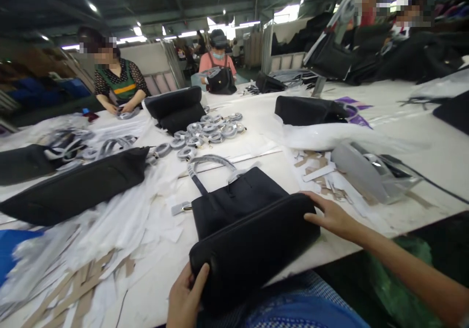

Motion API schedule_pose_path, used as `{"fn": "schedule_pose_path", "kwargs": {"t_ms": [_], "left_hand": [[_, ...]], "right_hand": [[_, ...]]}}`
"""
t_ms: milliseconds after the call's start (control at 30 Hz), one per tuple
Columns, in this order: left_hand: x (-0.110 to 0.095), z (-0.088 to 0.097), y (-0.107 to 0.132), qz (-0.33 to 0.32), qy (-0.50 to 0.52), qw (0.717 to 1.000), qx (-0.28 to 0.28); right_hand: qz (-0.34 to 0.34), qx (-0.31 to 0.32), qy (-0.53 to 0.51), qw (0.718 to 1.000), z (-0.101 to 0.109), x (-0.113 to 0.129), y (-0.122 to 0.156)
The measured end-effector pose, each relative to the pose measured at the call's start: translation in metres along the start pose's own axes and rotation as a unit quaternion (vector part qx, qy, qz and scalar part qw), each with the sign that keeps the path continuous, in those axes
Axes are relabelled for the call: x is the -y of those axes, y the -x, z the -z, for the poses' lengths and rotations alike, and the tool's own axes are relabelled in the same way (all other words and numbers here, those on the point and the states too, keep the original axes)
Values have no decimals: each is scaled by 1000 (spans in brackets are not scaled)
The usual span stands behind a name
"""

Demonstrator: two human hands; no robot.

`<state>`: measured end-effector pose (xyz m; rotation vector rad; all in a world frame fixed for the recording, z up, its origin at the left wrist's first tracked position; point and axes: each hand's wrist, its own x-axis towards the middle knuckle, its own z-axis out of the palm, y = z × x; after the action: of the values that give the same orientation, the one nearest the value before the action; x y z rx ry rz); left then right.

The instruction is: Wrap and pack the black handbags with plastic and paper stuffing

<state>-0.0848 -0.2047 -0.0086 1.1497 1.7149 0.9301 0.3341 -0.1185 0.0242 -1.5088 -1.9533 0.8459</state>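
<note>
A black handbag (pixel 252 240) lies on its side at the near edge of the white table (pixel 421 152), its base turned toward me. My left hand (pixel 185 298) grips the bag's near left corner, thumb on top. My right hand (pixel 330 215) is curled over the bag's far right corner. The bag's wrapped handle (pixel 208 164) arches up behind it. A small tag (pixel 181 207) sticks out at the bag's left side.
Other black bags (pixel 73 186) (pixel 311 110) (pixel 176 108) lie around, with coiled wrapped straps (pixel 210 130) mid-table, white wrapping paper (pixel 110 230) at left, and a tape dispenser (pixel 370 171) at right. Other people (pixel 117 83) (pixel 218 59) work at the far side.
</note>
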Motion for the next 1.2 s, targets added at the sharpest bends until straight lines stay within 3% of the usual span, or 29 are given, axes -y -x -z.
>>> {"fn": "schedule_pose_path", "kwargs": {"t_ms": [167,400,500,567,633,733,800,900,933,1000,1067,1133,1200], "left_hand": [[-15,-4,-16,-41,-125,988,-81],[-25,-9,-29,-45,-151,982,-104],[-28,-10,-36,-61,-197,973,-102],[-27,-11,-41,-75,-237,963,-105],[-27,-10,-43,-86,-266,954,-106],[-35,-5,-40,-75,-329,935,-110],[-46,-4,-35,-103,-399,901,-135],[-63,-15,-32,-238,-448,845,-173],[-67,-23,-33,-288,-440,837,-152],[-69,-42,-37,-361,-409,836,-58],[-64,-61,-43,-390,-380,838,27],[-54,-74,-50,-394,-361,844,47],[-43,-79,-57,-396,-354,846,40]], "right_hand": [[-64,-108,36,991,-41,5,-30],[-91,-168,76,979,-50,2,-30],[-41,-219,160,962,-50,9,-23],[49,-250,219,942,-52,21,-22],[162,-225,254,927,-59,34,-25],[286,-101,292,907,-78,44,-32],[297,-45,295,907,-91,42,-36],[281,-30,287,915,-100,32,-39],[280,-31,286,916,-101,27,-39],[280,-35,287,915,-103,16,-40],[289,-41,285,913,-104,8,-45],[312,-62,266,910,-103,15,-54],[334,-109,229,908,-97,43,-60]]}}
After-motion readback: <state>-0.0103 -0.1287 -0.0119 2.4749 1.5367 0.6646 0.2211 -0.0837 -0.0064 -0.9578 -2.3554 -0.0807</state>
